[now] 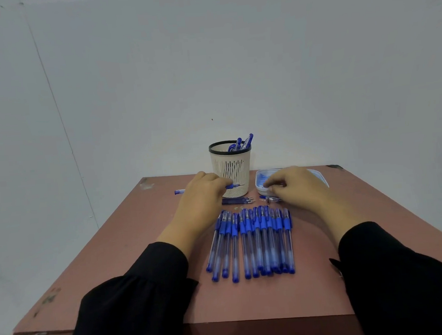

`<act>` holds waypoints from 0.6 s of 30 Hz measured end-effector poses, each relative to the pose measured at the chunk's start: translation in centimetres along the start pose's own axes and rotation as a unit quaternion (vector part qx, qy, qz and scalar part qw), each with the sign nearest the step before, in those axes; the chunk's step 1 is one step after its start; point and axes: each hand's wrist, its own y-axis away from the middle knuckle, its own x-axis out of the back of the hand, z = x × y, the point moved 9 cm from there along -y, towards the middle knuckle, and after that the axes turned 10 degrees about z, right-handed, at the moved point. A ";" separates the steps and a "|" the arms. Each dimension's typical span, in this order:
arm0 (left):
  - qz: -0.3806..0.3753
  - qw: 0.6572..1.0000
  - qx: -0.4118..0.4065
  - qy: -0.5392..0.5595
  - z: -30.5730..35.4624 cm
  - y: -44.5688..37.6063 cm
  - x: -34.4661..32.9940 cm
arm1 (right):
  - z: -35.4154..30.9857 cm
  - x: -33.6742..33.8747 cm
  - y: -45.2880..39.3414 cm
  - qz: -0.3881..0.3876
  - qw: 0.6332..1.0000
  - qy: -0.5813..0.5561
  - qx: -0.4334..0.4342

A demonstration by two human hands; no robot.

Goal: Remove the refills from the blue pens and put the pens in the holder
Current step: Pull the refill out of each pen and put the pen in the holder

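Person's attire: both arms covered by long black sleeves, loose and full in cut, gathered at the cuff. Left sleeve (135, 301) and right sleeve (408, 277) end at the wrists. Left hand (203, 192) and right hand (298, 185) bare, ungloved.

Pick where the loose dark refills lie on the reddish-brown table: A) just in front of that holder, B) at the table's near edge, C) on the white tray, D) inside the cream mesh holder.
A: the dark refills lie flat on the table just before the cream mesh holder.
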 end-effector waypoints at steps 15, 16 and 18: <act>0.043 0.999 -0.003 -0.021 -0.9 -0.3 1.1 | -3.5 0.1 0.0 0.079 0.991 -0.031 0.106; 0.046 0.999 0.011 -0.027 -1.5 -0.3 1.3 | -3.0 0.2 -0.2 0.081 0.992 -0.021 0.092; 0.053 0.997 0.036 -0.037 -2.8 -0.3 1.7 | -2.0 0.6 -0.3 0.088 0.994 -0.009 0.064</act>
